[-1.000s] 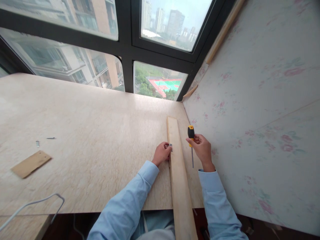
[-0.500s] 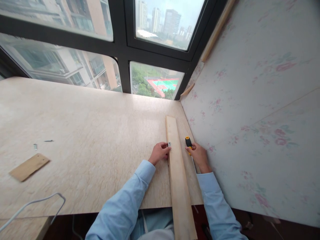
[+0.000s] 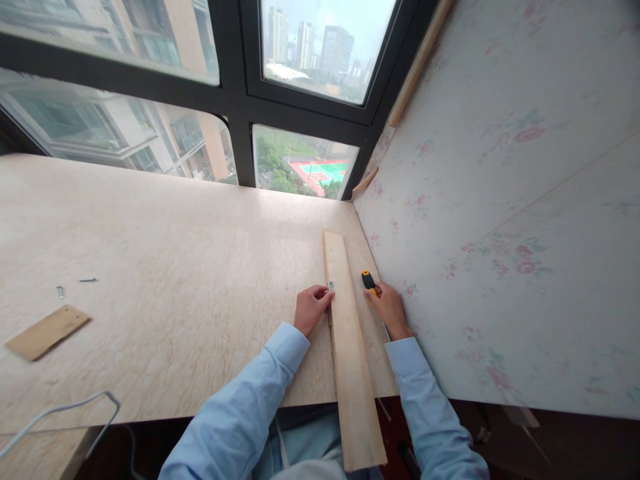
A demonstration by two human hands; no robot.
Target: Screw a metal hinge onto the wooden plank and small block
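Observation:
A long pale wooden board lies on the stone-patterned sill, its near end sticking out past the front edge. My left hand is closed at the board's left edge, pinching a small metal bracket against it between thumb and fingertips. On the board's other side, my right hand is wrapped round a screwdriver with a black and yellow handle. Its handle end points away from me, and a short bit of the shaft shows near my wrist. The screwdriver's tip is hidden behind my sleeve.
At the left lie a thin brown wooden piece, a small metal fitting and a screw-like piece. A pale cable loops over the front edge. Flowered wallpaper rises close on the right; dark-framed windows stand behind.
The whole view has shifted slightly, so the scene sits further left. My left hand still holds the bracket at the board's edge. Less of the screwdriver's shaft shows below my right hand.

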